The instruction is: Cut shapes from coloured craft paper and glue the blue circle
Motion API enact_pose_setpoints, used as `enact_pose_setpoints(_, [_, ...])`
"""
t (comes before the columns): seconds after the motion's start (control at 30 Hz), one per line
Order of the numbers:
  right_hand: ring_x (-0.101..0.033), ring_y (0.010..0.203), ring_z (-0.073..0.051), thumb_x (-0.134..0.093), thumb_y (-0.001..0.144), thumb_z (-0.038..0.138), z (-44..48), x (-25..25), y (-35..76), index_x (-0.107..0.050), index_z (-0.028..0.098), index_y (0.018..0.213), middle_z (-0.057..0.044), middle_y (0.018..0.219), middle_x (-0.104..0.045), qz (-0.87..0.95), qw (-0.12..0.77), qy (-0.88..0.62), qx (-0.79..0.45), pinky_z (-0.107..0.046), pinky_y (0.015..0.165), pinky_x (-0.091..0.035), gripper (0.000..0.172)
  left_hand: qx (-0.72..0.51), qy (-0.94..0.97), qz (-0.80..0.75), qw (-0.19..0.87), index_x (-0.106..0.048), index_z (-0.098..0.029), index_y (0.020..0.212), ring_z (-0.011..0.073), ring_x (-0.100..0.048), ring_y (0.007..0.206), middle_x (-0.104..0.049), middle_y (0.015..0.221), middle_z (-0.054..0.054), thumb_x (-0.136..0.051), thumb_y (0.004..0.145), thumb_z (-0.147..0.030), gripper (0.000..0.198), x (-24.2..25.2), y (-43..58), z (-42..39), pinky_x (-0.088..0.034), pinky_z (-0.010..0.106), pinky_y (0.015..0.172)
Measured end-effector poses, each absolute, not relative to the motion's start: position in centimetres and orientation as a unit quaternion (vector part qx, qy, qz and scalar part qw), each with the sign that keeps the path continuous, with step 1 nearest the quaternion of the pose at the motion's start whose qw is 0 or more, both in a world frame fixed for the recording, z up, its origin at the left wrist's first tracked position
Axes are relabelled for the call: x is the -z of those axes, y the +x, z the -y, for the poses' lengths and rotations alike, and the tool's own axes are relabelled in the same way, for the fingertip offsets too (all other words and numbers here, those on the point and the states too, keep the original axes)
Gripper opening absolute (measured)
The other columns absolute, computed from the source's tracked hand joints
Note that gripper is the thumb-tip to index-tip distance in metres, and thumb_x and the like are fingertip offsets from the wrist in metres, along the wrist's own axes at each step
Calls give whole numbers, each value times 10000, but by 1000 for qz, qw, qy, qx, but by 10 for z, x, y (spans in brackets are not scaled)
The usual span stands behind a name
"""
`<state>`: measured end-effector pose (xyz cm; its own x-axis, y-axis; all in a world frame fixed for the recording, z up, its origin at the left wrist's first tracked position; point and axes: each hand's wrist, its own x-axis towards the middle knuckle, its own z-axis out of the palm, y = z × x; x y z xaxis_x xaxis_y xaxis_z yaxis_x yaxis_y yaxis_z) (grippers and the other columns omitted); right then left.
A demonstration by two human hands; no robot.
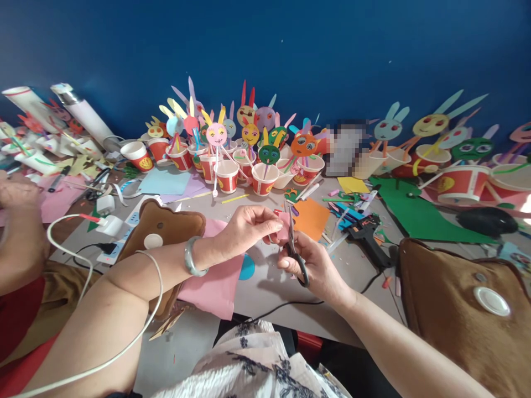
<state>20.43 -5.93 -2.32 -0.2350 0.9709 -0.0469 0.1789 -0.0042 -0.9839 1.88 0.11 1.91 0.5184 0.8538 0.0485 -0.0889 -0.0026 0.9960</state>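
Observation:
My left hand pinches a small piece of pink paper between thumb and fingers. The fingers of my right hand are wrapped round the handles of a pair of scissors, whose blades point up and away from me beside the pink piece's right edge. Whether the blades touch the paper I cannot tell. Below my left hand lies a larger pink sheet, with a blue paper disc at its right edge. An orange sheet lies just beyond the scissors.
Paper cups with paper animal faces line the wall side. A black glue gun and a green sheet lie to the right. Brown cushion-like pads flank me. A white cable crosses my left arm. Another person's hand is far left.

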Motion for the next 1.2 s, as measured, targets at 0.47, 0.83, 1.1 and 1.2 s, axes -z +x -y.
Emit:
enact_pose_setpoints(0.47, [-485, 533, -110, -766, 670, 747, 60, 23, 201, -562, 179, 992, 21, 665, -586, 571, 378, -486, -543, -240, 455, -383, 684, -385, 595, -336, 621, -661, -139, 726, 88, -625, 615, -702, 690, 35, -668, 855, -259, 177, -19, 19, -1, -523, 209, 590])
enact_pose_setpoints(0.83, [-553, 507, -133, -746, 701, 744, 60, 24, 202, -552, 195, 952, 11, 627, -621, 583, 370, -493, -529, -254, 470, -426, 633, -384, 599, -330, 620, -650, -142, 706, 90, -614, 616, -686, 680, 31, -658, 853, -272, 196, -19, 20, 0, -522, 211, 587])
enact_pose_setpoints(1.1, [-554, 489, -126, -749, 714, 726, 61, 21, 200, -542, 198, 937, 11, 615, -634, 577, 373, -492, -535, -250, 473, -423, 610, -383, 601, -332, 618, -649, -135, 703, 93, -604, 621, -677, 677, 34, -657, 861, -295, 224, -21, 19, 0, -515, 216, 598])
enact_pose_setpoints(1.2, [-565, 489, -133, -744, 712, 733, 60, 21, 200, -544, 197, 931, 7, 609, -639, 580, 377, -492, -529, -250, 472, -425, 613, -377, 603, -332, 620, -651, -129, 705, 95, -603, 631, -680, 690, 42, -656, 868, -305, 240, -22, 19, 1, -510, 219, 606])
